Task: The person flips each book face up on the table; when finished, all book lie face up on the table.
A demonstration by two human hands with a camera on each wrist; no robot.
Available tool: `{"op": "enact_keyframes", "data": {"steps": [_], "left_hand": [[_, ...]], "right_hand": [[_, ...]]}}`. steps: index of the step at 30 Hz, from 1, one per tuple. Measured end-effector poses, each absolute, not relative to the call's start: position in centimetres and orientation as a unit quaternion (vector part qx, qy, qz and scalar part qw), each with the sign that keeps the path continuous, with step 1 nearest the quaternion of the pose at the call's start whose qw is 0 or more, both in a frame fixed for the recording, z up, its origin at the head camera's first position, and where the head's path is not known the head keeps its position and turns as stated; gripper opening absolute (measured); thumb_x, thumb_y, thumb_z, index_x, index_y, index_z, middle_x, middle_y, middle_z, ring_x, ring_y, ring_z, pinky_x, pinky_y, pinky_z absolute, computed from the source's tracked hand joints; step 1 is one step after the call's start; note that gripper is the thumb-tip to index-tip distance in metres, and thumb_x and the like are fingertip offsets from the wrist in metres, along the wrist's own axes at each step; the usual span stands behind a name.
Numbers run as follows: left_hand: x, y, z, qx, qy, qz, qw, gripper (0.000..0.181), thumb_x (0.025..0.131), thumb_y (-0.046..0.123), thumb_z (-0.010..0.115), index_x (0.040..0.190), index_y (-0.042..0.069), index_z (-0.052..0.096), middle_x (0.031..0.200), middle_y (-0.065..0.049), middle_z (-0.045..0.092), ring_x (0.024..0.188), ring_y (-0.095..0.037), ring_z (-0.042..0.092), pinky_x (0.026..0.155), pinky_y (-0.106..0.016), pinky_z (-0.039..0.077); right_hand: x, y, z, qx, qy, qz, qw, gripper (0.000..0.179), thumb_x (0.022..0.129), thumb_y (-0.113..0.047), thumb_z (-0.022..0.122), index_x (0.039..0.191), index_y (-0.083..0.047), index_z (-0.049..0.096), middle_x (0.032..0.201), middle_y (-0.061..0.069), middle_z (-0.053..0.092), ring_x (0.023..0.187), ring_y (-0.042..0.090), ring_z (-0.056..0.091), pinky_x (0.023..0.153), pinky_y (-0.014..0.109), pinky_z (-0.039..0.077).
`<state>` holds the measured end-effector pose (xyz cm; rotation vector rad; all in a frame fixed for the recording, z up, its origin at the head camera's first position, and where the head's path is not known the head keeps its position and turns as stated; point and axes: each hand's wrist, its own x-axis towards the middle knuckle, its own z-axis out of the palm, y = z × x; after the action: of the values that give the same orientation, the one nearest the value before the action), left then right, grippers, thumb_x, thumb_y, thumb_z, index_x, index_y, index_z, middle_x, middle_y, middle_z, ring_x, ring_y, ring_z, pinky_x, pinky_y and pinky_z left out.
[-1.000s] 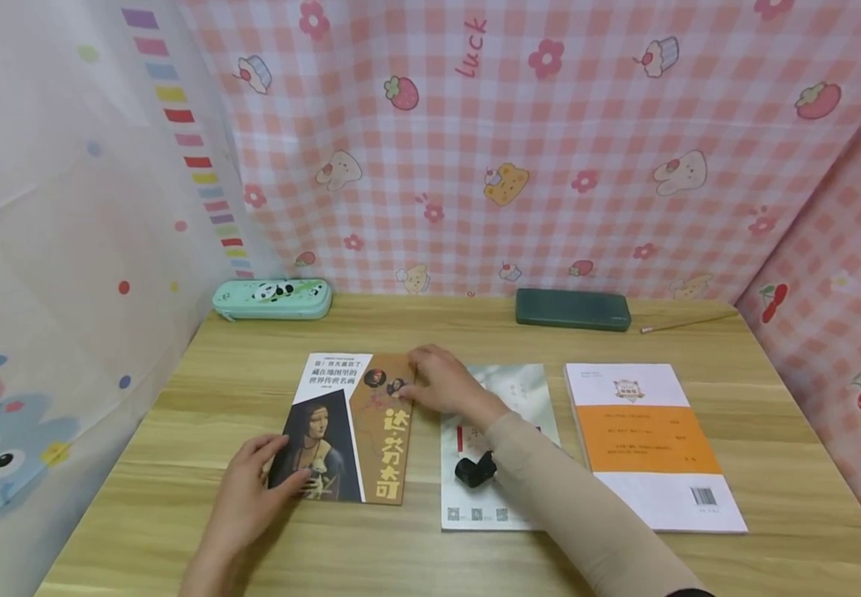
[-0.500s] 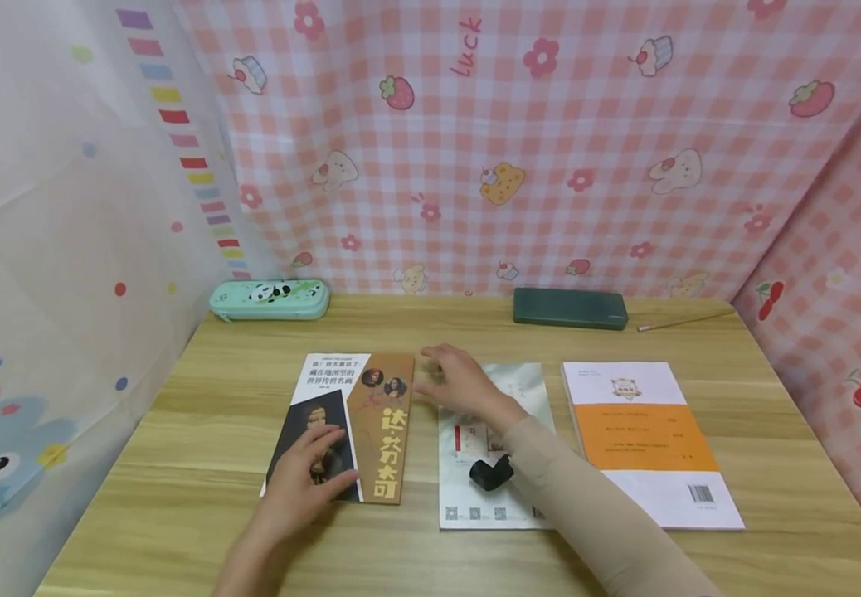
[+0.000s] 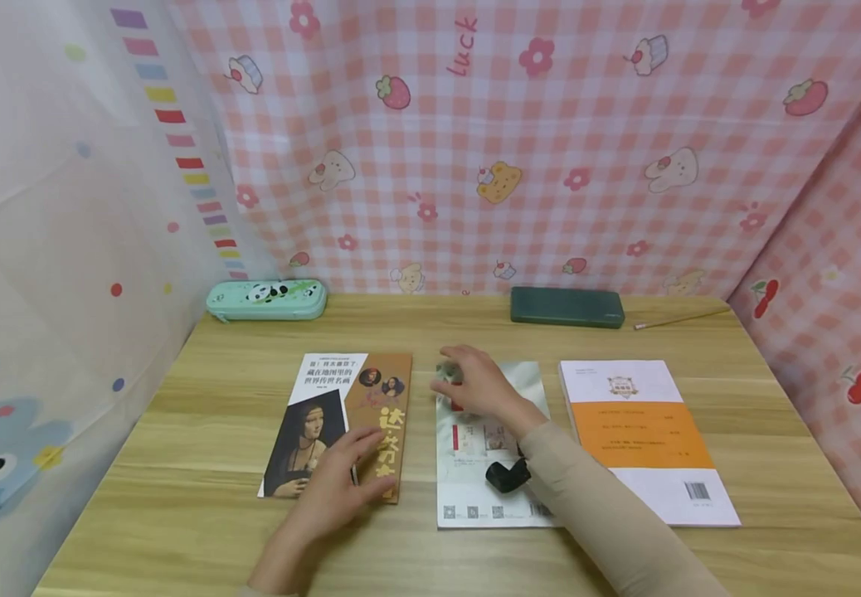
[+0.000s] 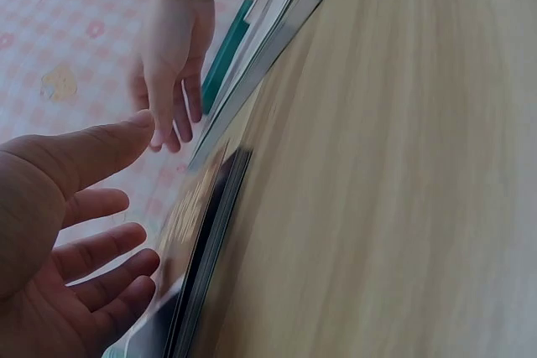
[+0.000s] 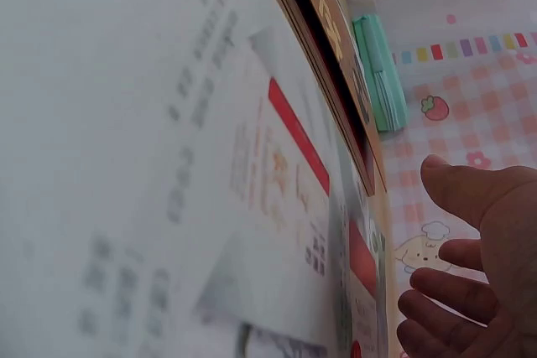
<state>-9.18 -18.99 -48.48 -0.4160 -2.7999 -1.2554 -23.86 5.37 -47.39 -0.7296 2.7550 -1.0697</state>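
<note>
Three books lie in a row on the table (image 3: pixel 199 414). The pale book (image 3: pixel 468 485) is the middle one; from it, the brown book (image 3: pixel 322 414) sits at nine o'clock and the orange book (image 3: pixel 643 435) at three, each with a strip of bare wood between.

The left hand (image 3: pixel 341 481) is over the brown book's five to six o'clock edge, thumb and fingers loosely spread, gripping nothing. Whether its fingertips meet the cover is hard to tell from the head view.

The right hand (image 3: pixel 479 385) is above the pale book's eleven o'clock corner, thumb well apart from gently bent fingers, with nothing in its hold. Its beige sleeve (image 3: pixel 610 518) runs toward five o'clock, across part of the pale book and near the orange book. A black object (image 3: pixel 505 477) shows just beside the sleeve.

Farther back, seen from the pale book, a mint case (image 3: pixel 266 301) with pandas is at ten o'clock, a dark green case (image 3: pixel 567 308) at one, and a pencil (image 3: pixel 680 320) at two. A pink checked curtain (image 3: pixel 430 149) hangs behind them at twelve.
</note>
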Motion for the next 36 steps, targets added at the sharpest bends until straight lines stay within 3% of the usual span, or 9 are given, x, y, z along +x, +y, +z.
{"op": "enact_keyframes", "data": {"steps": [4,10,24,36], "left_hand": [[-9.4,-18.1,-48.3,-0.135,-0.897,-0.421,-0.005,0.063,0.08,0.019,0.087,0.135,0.001,0.063,0.142,-0.012,0.057,0.133,-0.034,0.051,0.115,-0.052,0.037],[-9.5,-17.3,-48.6,-0.148,-0.897,-0.416,-0.006,0.065,0.078,0.024,0.088,0.134,0.001,0.063,0.141,-0.01,0.058,0.131,-0.033,0.053,0.113,-0.052,0.04],[-9.4,-15.3,-48.6,-0.182,-0.884,-0.43,-0.032,0.068,0.081,0.026,0.086,0.136,-0.005,0.059,0.145,-0.017,0.053,0.135,-0.038,0.048,0.113,-0.057,0.037],[-9.2,-13.6,-49.1,-0.189,-0.885,-0.421,-0.065,0.076,0.077,0.028,0.088,0.139,-0.002,0.058,0.147,-0.016,0.051,0.134,-0.038,0.049,0.112,-0.056,0.038]], "right_hand": [[-24.1,6.1,-47.5,-0.23,0.906,-0.352,0.046,0.064,0.094,-0.032,0.074,0.145,-0.001,0.051,0.144,0.018,0.055,0.132,0.037,0.05,0.113,0.051,0.039],[-24.3,7.4,-47.5,-0.218,0.909,-0.351,0.043,0.063,0.094,-0.03,0.074,0.145,0.0,0.052,0.144,0.019,0.054,0.133,0.036,0.049,0.114,0.05,0.038],[-24.6,10.3,-47.8,-0.172,0.918,-0.353,0.057,0.06,0.096,-0.034,0.07,0.146,-0.006,0.052,0.143,0.012,0.056,0.134,0.031,0.049,0.115,0.05,0.038],[-25.5,13.3,-47.8,-0.19,0.926,-0.324,0.039,0.058,0.094,-0.028,0.073,0.14,0.003,0.056,0.137,0.021,0.059,0.129,0.038,0.053,0.111,0.052,0.041]]}}
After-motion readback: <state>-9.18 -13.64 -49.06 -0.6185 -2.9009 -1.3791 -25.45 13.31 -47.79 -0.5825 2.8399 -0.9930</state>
